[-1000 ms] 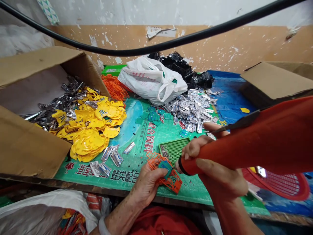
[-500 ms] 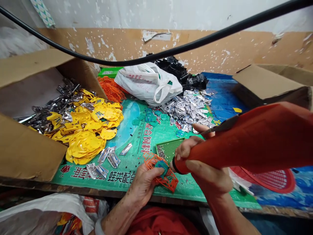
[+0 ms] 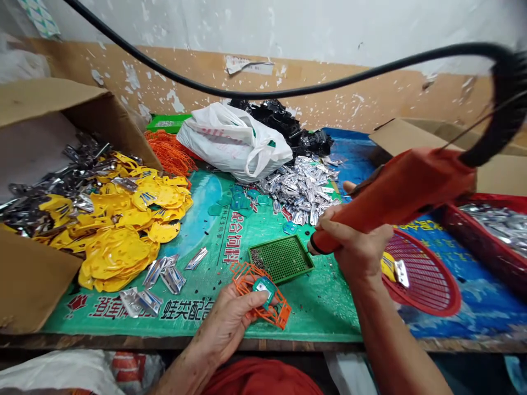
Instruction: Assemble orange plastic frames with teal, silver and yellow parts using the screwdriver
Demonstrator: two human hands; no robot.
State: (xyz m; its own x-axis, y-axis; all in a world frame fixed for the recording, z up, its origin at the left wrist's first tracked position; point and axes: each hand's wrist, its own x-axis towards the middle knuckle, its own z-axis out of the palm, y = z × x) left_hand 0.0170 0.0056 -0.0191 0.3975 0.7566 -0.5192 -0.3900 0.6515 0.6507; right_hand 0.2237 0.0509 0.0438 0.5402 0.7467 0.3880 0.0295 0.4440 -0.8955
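The tabletop spreads widest, under green sheeting and blue sheeting; on its left a cardboard box lies open, with dark metal parts and a heap of yellow pieces at its mouth. The red power tool is gripped by the right hand, fingers wrapped round its body; its tip is apart from the work, near the right end of the green tray. The white plastic bag slumps at the back, between orange strands and a mound of silver pieces; the red basket at the right holds a yellow piece and a silver one.

Smaller is the orange frame, in front of the green tray; the left hand pinches it, thumb on the teal piece lying against the frame. Tiny metal bits sit at the tray's left end.

As for progress, the teal piece is placed against the frame; whether it is fastened cannot be told; the loose teal pieces and the silver mound look like unused stock, so much seems left; how many are finished does not show.
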